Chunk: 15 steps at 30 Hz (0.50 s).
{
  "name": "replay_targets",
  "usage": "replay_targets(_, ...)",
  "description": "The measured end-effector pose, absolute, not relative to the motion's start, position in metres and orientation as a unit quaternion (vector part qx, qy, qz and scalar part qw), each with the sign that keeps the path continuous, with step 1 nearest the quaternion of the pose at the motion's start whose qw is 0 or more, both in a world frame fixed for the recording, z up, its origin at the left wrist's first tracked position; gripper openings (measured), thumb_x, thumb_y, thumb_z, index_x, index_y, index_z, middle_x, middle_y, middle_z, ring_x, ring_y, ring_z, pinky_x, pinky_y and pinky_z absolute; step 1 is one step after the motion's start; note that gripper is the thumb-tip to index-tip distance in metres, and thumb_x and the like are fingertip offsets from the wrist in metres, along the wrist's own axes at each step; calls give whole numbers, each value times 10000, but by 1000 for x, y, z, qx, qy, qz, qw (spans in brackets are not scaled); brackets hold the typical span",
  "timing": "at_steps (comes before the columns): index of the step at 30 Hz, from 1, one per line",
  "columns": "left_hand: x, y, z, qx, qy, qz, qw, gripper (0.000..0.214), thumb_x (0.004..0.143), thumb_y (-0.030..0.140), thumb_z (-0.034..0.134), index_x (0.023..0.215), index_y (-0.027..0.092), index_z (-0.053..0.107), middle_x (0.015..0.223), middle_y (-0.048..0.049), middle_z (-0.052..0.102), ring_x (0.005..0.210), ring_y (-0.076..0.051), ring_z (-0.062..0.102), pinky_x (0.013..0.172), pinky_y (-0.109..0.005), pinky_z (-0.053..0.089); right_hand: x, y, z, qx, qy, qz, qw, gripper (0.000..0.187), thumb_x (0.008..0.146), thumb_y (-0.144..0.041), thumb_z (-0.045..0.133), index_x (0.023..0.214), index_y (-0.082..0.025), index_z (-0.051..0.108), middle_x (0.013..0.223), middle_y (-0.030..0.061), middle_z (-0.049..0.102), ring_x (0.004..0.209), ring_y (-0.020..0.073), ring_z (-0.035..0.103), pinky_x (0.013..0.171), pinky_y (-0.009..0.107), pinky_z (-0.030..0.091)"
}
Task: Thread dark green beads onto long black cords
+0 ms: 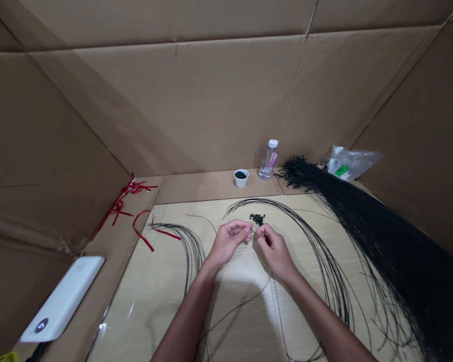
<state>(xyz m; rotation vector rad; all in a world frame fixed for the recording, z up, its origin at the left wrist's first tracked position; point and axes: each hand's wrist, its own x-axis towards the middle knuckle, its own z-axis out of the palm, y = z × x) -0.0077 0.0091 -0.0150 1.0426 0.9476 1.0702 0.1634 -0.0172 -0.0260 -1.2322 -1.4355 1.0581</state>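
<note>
i pinch a small bead (251, 230) in my left hand (229, 240) and, it seems, a strand (254, 231) in my right hand (274, 246); small, steady moves beside the bead pile (257, 219) serve best.

From my seat I see a white-capped bottle (266, 163) standing near the back cardboard wall (219, 110), a clear plastic bag (357, 163) farther right, and, leftward, red ribbons (136, 187) and a white device (66, 296).
</note>
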Motion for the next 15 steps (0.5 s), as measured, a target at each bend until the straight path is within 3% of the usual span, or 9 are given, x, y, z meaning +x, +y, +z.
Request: replay_targets(15,-6,9,-13,451,426,471,627,328,805,397,916,1008,150,843,823,-78,793,745,-159,712,786,-288,583,163,-16,-22,-511,-572,430,477,89,926,-244,556,838,-228,556,742,-26,557,670,165,474,646,278,359)
